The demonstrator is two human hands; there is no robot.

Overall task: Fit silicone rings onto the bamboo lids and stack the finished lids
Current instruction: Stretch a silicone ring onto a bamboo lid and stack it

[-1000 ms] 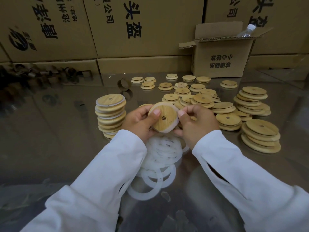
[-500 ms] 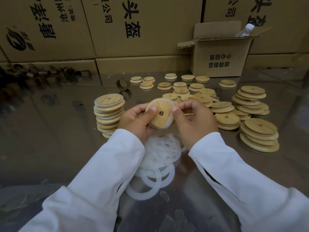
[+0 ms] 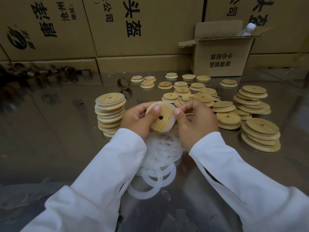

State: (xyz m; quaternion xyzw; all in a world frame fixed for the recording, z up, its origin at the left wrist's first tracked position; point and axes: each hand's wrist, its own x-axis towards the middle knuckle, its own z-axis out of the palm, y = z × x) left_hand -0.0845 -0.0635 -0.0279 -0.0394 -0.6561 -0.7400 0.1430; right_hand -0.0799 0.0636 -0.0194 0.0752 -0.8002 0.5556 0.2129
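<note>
Gripping a bamboo lid tilted up above the table, the left hand is curling its fingers behind the disc and pressing its thumb on the face, just beside the centre hole. The right hand is pinching the white silicone ring at the lid's right rim between thumb and forefinger, its other fingers curled in.

A loose pile of silicone rings is lying directly under both hands and between the white sleeves, spilling toward the near side. The finished stack, its white rings showing between the layers, is standing just left of the left hand, almost touching the knuckles. A wide stretch of glossy tabletop is showing to the left of that stack.

On the right, things are crowding in. Low stacks of bare lids are sitting near the right wrist, and scattered single lids are filling the ground beyond the fingers. At the far edge, an open box holding a plastic bottle is standing against a wall of large cartons, with cardboard tape cores lying along the left back.
</note>
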